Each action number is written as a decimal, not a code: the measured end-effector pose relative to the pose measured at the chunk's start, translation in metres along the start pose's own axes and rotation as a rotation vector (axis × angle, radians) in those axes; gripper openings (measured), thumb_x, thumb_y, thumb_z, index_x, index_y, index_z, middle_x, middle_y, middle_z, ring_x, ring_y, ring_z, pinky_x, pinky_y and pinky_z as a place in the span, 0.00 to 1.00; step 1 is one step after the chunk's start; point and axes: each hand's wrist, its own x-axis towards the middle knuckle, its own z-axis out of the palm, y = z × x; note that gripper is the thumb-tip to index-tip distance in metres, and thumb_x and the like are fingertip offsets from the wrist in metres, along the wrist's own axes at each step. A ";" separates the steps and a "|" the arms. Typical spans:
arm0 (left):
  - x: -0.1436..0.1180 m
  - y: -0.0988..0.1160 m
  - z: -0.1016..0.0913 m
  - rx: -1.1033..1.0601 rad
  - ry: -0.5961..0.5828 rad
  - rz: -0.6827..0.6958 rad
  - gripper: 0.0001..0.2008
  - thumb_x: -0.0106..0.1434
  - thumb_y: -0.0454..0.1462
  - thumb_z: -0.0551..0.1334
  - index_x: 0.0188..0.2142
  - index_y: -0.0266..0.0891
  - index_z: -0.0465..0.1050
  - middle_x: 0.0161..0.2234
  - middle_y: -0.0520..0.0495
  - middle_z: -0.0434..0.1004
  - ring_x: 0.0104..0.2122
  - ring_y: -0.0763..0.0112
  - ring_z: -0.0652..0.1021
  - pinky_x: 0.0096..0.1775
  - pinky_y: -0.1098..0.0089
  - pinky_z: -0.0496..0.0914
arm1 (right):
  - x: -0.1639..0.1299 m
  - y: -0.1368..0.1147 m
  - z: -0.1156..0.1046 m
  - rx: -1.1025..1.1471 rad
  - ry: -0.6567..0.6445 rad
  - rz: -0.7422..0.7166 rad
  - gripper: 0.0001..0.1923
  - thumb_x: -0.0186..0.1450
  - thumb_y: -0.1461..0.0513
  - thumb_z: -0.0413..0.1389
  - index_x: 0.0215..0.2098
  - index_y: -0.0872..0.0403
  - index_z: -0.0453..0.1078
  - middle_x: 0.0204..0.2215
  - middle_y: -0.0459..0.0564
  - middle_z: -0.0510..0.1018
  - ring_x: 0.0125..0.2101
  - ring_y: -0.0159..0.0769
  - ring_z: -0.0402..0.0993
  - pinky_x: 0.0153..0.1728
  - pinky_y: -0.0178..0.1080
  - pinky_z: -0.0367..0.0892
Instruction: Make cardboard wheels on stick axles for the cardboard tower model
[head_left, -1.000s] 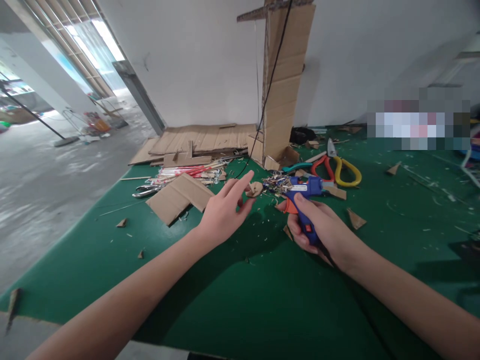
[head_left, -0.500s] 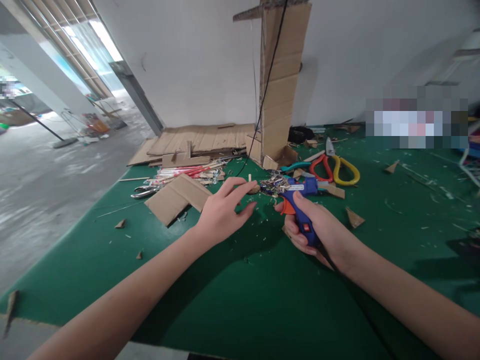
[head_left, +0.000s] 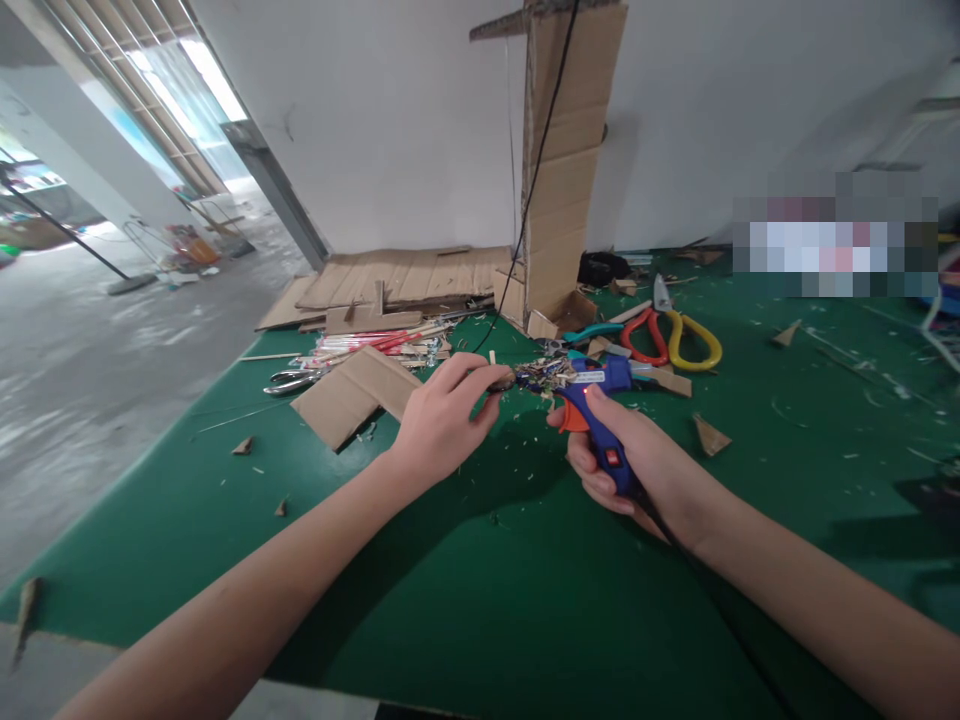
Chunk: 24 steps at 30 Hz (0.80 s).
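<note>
My right hand [head_left: 637, 465] grips a blue glue gun [head_left: 600, 405] with an orange trigger, its nozzle pointing left over the green table [head_left: 480, 580]. My left hand [head_left: 442, 415] pinches a small brown cardboard piece [head_left: 505, 378] between thumb and fingers, right in front of the nozzle. A small heap of shredded scraps [head_left: 546, 372] lies just behind the two. The gun's black cord runs back along my right forearm.
A folded cardboard piece [head_left: 352, 393] lies left of my left hand, with pliers [head_left: 292, 380] and a bundle of sticks [head_left: 375, 345] behind. A tall cardboard column [head_left: 562, 160] stands at the wall. Scissors with yellow and red handles [head_left: 675, 340] lie right. Cardboard bits dot the table.
My left hand's spread fingers have closed onto the small cardboard piece. The glue gun has shifted slightly left toward it.
</note>
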 end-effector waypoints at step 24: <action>0.004 -0.001 -0.001 0.076 0.006 -0.076 0.09 0.57 0.30 0.58 0.38 0.40 0.70 0.37 0.47 0.74 0.40 0.65 0.70 0.45 0.64 0.68 | -0.005 0.000 0.003 -0.073 -0.020 -0.066 0.18 0.62 0.49 0.52 0.38 0.55 0.67 0.15 0.41 0.66 0.11 0.24 0.55 0.07 0.27 0.51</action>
